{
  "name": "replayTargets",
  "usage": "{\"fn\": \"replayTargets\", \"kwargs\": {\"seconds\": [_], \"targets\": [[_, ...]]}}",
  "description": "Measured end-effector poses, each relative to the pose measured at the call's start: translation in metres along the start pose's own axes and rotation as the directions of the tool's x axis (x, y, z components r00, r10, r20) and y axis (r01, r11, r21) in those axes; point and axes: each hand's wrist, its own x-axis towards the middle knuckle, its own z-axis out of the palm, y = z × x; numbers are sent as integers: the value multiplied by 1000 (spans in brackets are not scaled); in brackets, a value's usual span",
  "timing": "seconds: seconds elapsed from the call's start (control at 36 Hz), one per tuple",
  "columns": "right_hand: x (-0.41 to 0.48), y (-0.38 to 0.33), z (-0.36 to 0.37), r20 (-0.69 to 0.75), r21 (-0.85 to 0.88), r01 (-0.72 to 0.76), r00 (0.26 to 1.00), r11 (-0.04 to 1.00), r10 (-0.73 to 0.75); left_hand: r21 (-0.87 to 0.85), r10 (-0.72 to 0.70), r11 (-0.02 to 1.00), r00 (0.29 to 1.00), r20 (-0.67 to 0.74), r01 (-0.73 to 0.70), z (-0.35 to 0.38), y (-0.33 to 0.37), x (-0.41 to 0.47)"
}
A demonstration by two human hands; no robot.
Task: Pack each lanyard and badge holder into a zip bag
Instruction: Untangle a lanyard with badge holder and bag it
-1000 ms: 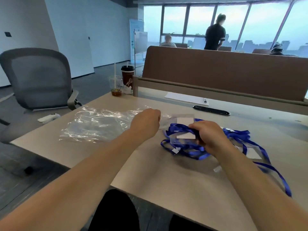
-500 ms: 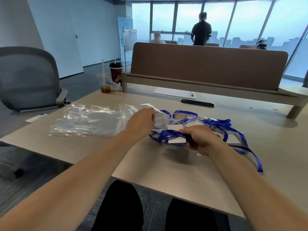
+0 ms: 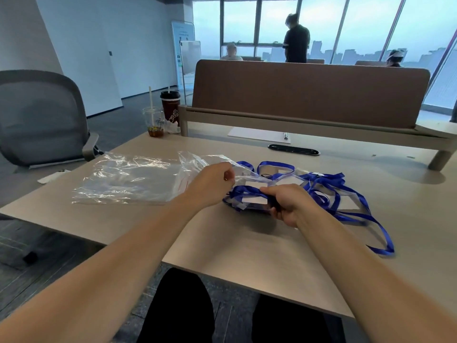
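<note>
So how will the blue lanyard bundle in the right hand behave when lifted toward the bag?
Probably floppy: the lanyard bundle folds in loose ribbon loops under the right hand. Likely light, since it is thin strap and a clear badge holder. A tail may drag or snag on the other lanyards lying against it.

Head camera, forward-down, near desk (image 3: 247, 246)

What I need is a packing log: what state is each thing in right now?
left hand: pinching the zip bag by its edge.
right hand: gripping a bundled lanyard.
zip bag: edge lifted off the table.
spare bags: flat, empty.
loose lanyards: tangled, unpacked.
clear cup: nearly empty.
dark cup: lidded.
</note>
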Motion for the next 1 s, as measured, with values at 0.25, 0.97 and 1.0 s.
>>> {"fn": "replayTargets", "kwargs": {"seconds": [0.25, 0.97, 1.0], "targets": [[5, 1, 12, -52, 28, 15, 999, 999, -14, -83, -27, 996, 999, 26, 29, -2, -2, 4], [10, -6, 11, -101, 161, 37, 995, 986, -21, -84, -46, 995, 995, 86, 54, -8, 1, -2], [11, -5, 13, -106, 150, 47, 994, 988, -31, -89, -43, 995, 996, 83, 50, -7, 2, -2]]}}
